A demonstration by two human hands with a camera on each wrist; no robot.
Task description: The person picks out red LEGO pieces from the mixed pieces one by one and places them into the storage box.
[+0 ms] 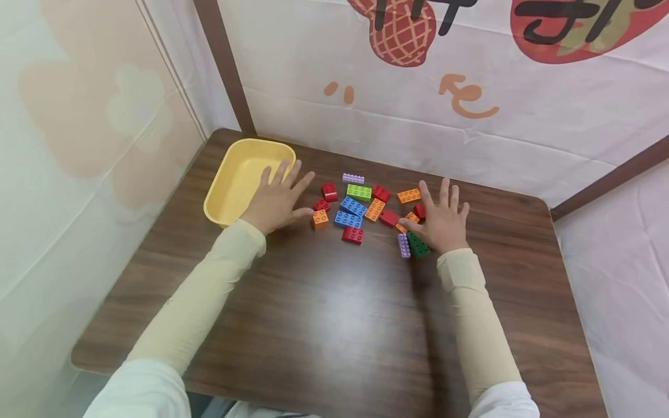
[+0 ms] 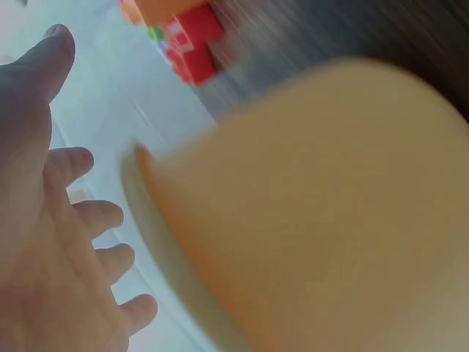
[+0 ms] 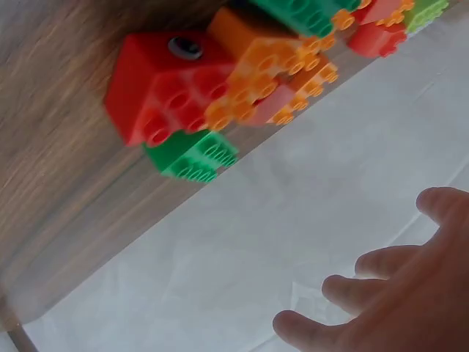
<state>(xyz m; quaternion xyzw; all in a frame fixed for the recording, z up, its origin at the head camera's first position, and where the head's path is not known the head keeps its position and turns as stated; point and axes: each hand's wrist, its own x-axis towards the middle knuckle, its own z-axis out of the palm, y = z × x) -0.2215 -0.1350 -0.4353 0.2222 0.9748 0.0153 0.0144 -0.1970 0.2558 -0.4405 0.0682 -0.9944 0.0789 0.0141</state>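
Note:
My left hand (image 1: 274,203) is spread over the right side of a yellow plastic bin (image 1: 216,184), fingers straight, holding nothing. In the left wrist view the bin (image 2: 315,220) looms large and blurred beside that hand (image 2: 55,242). Fingers spread, my right hand (image 1: 446,226) hovers over the right end of a loose group of toy building bricks, partly hiding some. Near it lie a dark green brick (image 1: 418,245), a purple brick (image 1: 404,245) and an orange brick (image 1: 409,195). The right wrist view shows a red brick with an eye (image 3: 172,88), apart from the fingers.
Between the hands lie blue bricks (image 1: 348,219), a lime green brick (image 1: 359,192), a lilac brick (image 1: 353,178), and several red and orange ones, including an orange brick (image 1: 320,219) near the left thumb. The brown wooden table (image 1: 334,325) meets a printed cloth wall (image 1: 502,145) behind.

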